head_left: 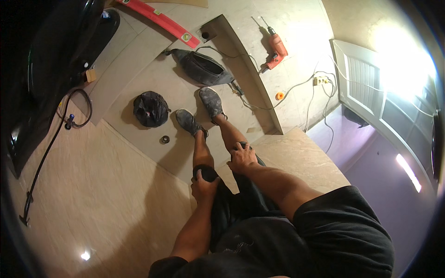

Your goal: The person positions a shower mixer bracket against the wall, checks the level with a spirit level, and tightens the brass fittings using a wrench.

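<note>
Head view: dark-clothed knees [209,171] lie directly under both hands [204,187].

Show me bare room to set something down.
Widest: the marbled floor between the black cord and the left hand. Smaller: the marbled strip between the right hand and the purplish area. Crowded: around the shoes, grey pouch and black bag; also by the socket block, where cables bunch.

Indoor work site: red drill [277,47], spirit level [165,23], tiled floor [102,185].
</note>
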{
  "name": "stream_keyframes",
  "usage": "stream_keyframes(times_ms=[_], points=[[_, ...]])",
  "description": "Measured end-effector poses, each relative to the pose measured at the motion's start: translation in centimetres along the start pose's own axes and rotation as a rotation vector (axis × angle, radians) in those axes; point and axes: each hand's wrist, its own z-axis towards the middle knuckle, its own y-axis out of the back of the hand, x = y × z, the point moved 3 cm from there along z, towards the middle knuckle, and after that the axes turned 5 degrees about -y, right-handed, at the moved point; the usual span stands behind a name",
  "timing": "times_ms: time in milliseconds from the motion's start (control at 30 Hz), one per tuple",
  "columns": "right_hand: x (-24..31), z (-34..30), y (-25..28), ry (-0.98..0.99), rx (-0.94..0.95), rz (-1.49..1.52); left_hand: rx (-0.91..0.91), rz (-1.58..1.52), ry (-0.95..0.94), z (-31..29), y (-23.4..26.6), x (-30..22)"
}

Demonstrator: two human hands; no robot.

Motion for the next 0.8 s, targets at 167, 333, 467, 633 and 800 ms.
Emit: stream_keyframes(times_ms=[167, 333, 467, 633, 800], points=[[0.1, 0.0, 0.8, 0.014, 0.016, 0.000, -0.005, -0.022, 0.011, 0.4, -0.2, 0.4], [0.0, 0.2, 1.1, -0.002, -0.027, 0.023, 0.018, -0.056, 0.023, 0.6, 0.5, 0.2], [0.7, -0.2, 1.2, 0.005, -0.057, 0.018, -0.006, -0.082, -0.003, 0.2, 0.3, 0.9], [1.3, -0.2, 0.7, 0.065, -0.080, 0.004, -0.014, -0.089, -0.017, 0.4, 0.2, 2.0], [1.9, -0.2, 0.2, 0.012, -0.098, -0.003, 0.015, -0.106, 0.003, 0.2, 0.2, 2.9]])
